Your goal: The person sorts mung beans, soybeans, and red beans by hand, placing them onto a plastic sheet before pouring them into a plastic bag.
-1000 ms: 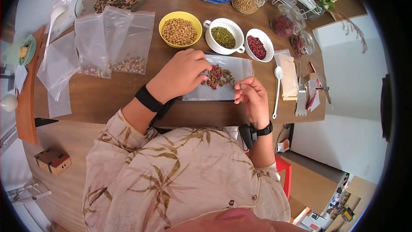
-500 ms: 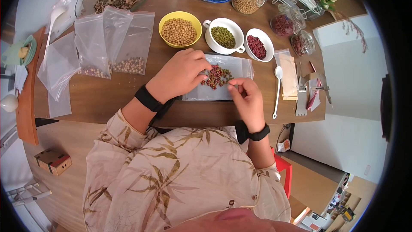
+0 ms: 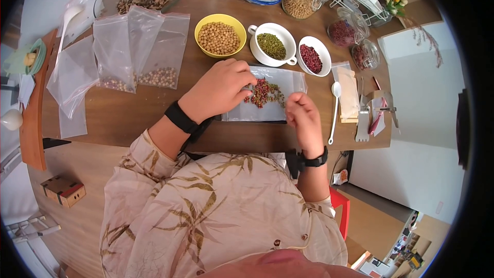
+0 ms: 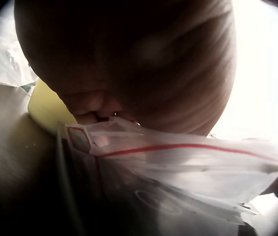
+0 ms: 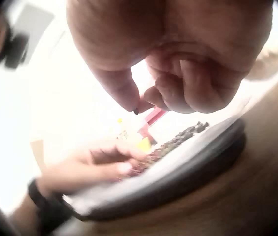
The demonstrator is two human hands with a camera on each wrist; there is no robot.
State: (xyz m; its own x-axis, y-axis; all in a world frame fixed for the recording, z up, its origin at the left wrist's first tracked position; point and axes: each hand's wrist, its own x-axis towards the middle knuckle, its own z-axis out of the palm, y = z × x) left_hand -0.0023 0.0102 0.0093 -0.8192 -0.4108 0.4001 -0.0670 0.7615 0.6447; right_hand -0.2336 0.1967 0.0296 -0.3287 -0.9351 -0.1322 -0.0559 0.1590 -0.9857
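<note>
A clear zip bag lies flat at the front of the table, with a pile of mixed red and green beans on it. My left hand rests on the bag's left side, fingers loosely bent and their tips beside the pile. Its palm hides part of the red-lined bag edge in the left wrist view. Just right of the pile, my right hand is raised with fingers curled. Thumb and forefinger pinch a small dark bean, seen in the right wrist view.
Behind the bag stand a yellow bowl of chickpeas, a white bowl of green beans and one of red beans. Several zip bags lie left. A white spoon lies right, with lidded jars further back.
My right hand has come away from the pile's right edge, drawing right with its fingers more curled. The left hand stays in place on the bag. The head view has shifted slightly.
</note>
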